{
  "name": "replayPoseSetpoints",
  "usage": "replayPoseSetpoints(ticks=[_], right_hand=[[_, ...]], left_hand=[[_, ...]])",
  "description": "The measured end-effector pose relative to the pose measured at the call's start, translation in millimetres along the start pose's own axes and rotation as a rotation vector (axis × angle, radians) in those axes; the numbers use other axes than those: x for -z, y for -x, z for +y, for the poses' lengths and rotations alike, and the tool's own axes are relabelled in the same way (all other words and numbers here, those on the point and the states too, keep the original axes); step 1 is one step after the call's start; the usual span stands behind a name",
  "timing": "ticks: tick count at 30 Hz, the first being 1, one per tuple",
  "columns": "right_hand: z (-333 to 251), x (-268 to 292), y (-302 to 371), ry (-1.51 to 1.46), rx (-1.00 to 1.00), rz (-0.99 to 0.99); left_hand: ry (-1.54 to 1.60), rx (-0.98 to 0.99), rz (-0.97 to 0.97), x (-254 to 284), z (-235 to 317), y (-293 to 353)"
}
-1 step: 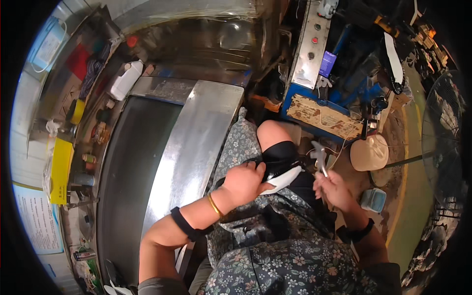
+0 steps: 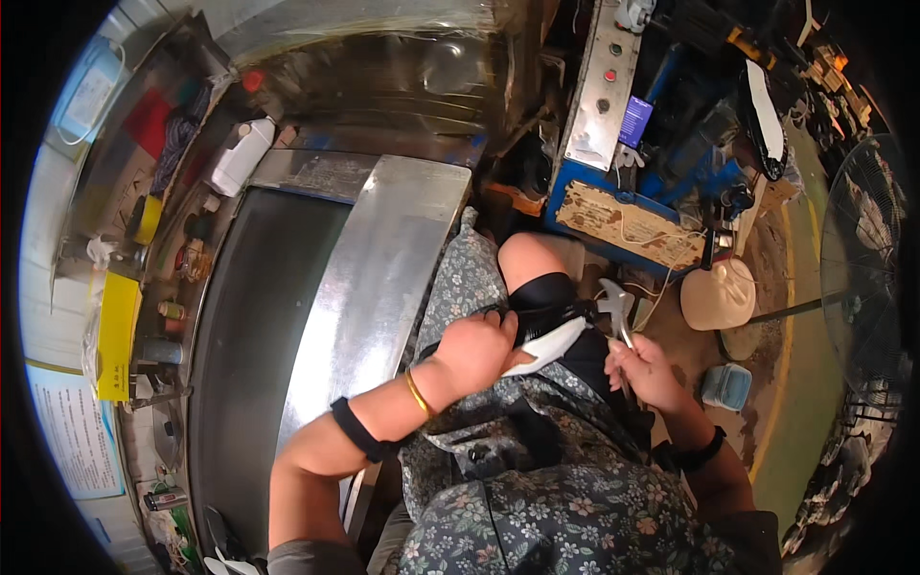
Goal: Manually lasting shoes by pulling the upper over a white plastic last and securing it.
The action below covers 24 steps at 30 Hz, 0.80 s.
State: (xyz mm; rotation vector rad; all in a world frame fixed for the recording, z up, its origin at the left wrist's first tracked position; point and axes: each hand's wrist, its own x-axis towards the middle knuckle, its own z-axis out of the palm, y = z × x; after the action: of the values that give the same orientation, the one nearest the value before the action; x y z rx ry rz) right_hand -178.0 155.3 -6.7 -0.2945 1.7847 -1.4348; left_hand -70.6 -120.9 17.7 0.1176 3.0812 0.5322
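Observation:
A black shoe with a white underside (image 2: 554,349) lies bottom up across my lap, its narrow end toward the right. My left hand (image 2: 476,353) is closed around the shoe's near left end, with the thumb against the white underside. In my right hand (image 2: 644,372), just right of the shoe, a metal hammer (image 2: 618,311) is gripped by its handle. The hammer's head is raised close to the shoe's narrow end, and I cannot tell whether they touch. A dark floral apron (image 2: 537,517) covers my lap.
On the left run a dark conveyor belt (image 2: 273,316) and a shiny metal plate (image 2: 374,278). A blue machine (image 2: 565,192) with a button panel stands ahead right. Another black shoe with a white underside (image 2: 764,110), a blue tub (image 2: 726,388) and a fan (image 2: 867,240) are farther right.
My right hand and the hammer have shifted slightly left, bringing the hammer's head nearer the shoe's narrow end. My left hand keeps its hold on the shoe.

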Motion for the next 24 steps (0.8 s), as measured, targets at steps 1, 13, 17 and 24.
replayPoseSetpoints(ticks=[1,13,17,24], right_hand=[[-0.2,-1.8,6.3,0.009,-0.009,-0.032],[-39.7,19.4,21.1,0.093,-0.139,-0.556],[-58.0,8.0,-12.9,0.249,-0.173,-0.784],[-79.1,-24.8,-85.0,0.588,-0.295,-1.01]], left_hand=[[-0.057,-0.024,-0.141,2.1,-0.3,-8.3],[0.598,0.17,-0.033,-16.6,-19.0,6.7],[0.708,0.51,-0.411,-17.7,-8.5,33.3],[0.713,0.416,-0.172,-41.6,-5.4,47.4]])
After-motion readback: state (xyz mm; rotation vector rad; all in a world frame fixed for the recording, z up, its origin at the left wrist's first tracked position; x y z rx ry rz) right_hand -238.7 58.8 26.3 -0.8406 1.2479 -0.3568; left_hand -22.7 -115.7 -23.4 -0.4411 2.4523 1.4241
